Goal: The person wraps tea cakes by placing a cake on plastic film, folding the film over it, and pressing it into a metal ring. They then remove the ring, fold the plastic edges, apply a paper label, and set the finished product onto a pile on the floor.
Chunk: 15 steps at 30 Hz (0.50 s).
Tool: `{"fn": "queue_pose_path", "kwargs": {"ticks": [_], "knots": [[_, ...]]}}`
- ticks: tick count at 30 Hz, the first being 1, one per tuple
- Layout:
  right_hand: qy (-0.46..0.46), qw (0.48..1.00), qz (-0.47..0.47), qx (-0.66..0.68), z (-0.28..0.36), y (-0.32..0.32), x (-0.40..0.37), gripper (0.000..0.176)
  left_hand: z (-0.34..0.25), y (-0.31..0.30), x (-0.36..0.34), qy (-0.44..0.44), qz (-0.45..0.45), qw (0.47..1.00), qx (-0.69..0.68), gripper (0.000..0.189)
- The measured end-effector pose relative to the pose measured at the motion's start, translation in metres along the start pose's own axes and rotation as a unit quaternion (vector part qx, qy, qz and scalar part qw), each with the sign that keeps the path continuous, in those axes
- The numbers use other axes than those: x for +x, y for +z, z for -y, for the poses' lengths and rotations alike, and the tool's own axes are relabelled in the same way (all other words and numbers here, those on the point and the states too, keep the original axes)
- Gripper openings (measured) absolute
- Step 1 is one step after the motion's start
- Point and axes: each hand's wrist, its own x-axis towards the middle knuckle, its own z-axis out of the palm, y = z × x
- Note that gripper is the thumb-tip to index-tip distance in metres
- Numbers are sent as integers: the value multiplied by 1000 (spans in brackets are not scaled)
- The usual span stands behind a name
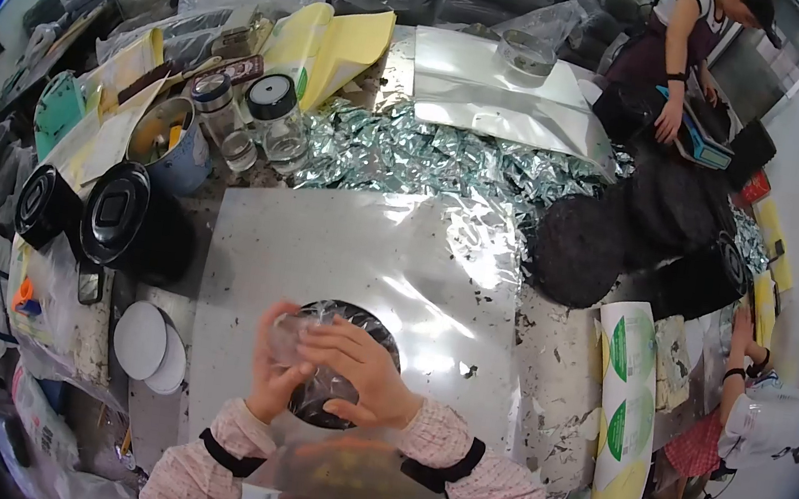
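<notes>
Both hands meet above a round black piece (pixel 379 328) that lies on a metal sheet (pixel 269 243). My left hand (pixel 275 364) has its fingers wrapped round a clear, crumpled plastic thing (pixel 289 336). From the right, my right hand (pixel 361 371) reaches over the black piece, its fingers against the same clear plastic and its thumb apart, lower down. The hands cover part of the black piece, which looks dark and glossy.
Crumpled foil (pixel 372 150) lies behind the sheet. Two glass jars (pixel 283 138) and black canisters (pixel 125 224) stand left. Dark round pads (pixel 576 248) and a label roll (pixel 621 420) are right. One person (pixel 684 45) works at upper right, another (pixel 771 420) at far right.
</notes>
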Motion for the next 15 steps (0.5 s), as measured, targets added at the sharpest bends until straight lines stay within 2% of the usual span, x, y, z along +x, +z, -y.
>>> {"fn": "queue_pose_path", "kwargs": {"ticks": [2,3,6,7,10,11,12,14,15], "knots": [[-60,996,58,-24,-25,6,-12,27,1,-20,1,84,108,978,155,30],[-37,996,-21,77,-34,12,-15,12,-3,-13,-1,116,114,943,292,31],[202,958,-198,53,13,25,1,10,15,8,-3,110,81,839,527,31],[146,980,-125,-47,16,32,0,17,23,12,-1,147,74,822,545,34],[129,983,-105,-77,8,34,-8,30,9,7,0,93,82,883,453,47],[102,985,-62,-122,2,29,-11,41,-7,2,-3,125,122,875,452,68],[77,983,-53,-158,10,24,-7,47,-18,3,-3,117,159,851,487,74],[73,949,-46,-303,42,10,-5,36,-25,4,-1,100,226,792,558,86],[104,956,15,-274,41,2,-11,29,-19,3,0,78,235,788,563,92]]}}
